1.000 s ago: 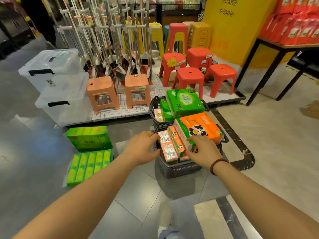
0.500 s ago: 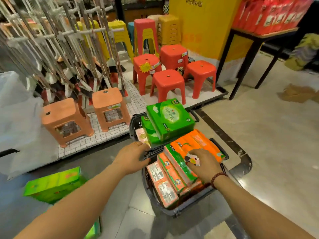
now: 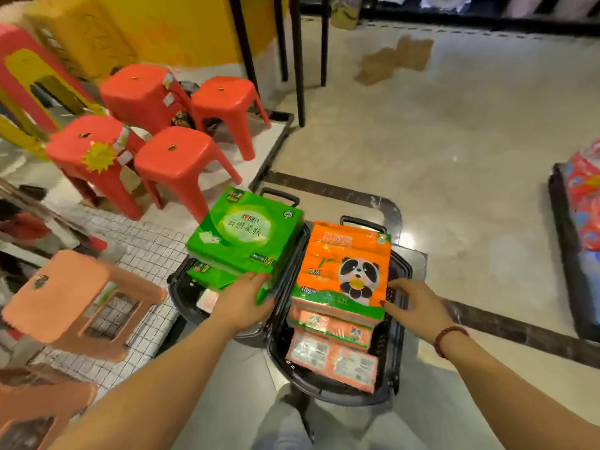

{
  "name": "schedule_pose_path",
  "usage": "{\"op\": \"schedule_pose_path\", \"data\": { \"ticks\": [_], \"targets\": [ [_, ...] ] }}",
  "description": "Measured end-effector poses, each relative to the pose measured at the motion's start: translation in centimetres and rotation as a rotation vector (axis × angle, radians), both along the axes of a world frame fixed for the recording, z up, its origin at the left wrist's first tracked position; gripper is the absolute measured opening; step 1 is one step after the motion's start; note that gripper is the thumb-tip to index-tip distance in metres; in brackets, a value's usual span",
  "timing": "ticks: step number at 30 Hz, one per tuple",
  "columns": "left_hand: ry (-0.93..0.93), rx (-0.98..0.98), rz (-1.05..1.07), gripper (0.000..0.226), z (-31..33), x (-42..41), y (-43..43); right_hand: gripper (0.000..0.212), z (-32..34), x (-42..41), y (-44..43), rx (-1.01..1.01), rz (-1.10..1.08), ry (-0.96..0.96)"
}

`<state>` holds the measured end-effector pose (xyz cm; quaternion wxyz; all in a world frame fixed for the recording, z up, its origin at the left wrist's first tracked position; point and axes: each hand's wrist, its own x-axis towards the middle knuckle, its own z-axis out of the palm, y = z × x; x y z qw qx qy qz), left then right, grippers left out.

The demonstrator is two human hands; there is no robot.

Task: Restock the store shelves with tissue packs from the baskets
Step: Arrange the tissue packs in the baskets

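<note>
Tissue packs point(image 3: 334, 358) fill both black baskets point(image 3: 394, 362), none seems shelved yet; left hand point(image 3: 243, 306) grips the green pack point(image 3: 246, 232), right hand point(image 3: 415, 306) with spread fingers touches the orange panda pack point(image 3: 347, 264).

Both your forearms reach forward and down. Your left hand point(image 3: 246, 302) curls its fingers over the near corner of the green tissue pack point(image 3: 246, 235) and grips it. Your right hand point(image 3: 414, 306), bead bracelet point(image 3: 449, 339) at the wrist, spreads half-bent fingers, with the thumb tip at the orange tissue pack point(image 3: 349, 264).
</note>
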<state>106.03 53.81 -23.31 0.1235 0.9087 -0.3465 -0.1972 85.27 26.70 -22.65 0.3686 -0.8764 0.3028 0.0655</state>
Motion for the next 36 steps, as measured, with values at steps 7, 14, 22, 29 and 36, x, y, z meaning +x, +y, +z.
{"op": "schedule_pose_path", "data": {
  "ticks": [7, 14, 22, 29, 36],
  "targets": [
    [0.297, -0.06, 0.064, 0.045, -7.5, 2.0, 0.4, 0.034, -5.0, -4.0, 2.2, 0.175, -0.439, -0.006],
    [0.481, -0.159, 0.425, 0.032, -19.3, 2.4, 1.6, 0.027, -16.8, -6.2, 3.0, 0.233, -0.725, -0.03],
    [0.69, -0.268, 0.577, 0.031, -27.3, 2.5, 0.4, 0.053, -28.2, -7.2, 3.9, 0.299, -1.014, 0.023],
    [0.679, -0.389, 0.686, 0.031, -30.2, 2.5, 0.7, 0.048, -32.4, -5.9, 3.6, 0.343, -1.105, 0.014],
    [0.678, -0.422, 0.748, 0.023, -31.6, 3.1, 0.2, 0.049, -34.5, -5.1, 2.1, 0.255, -1.169, 0.06]
  ]
}}
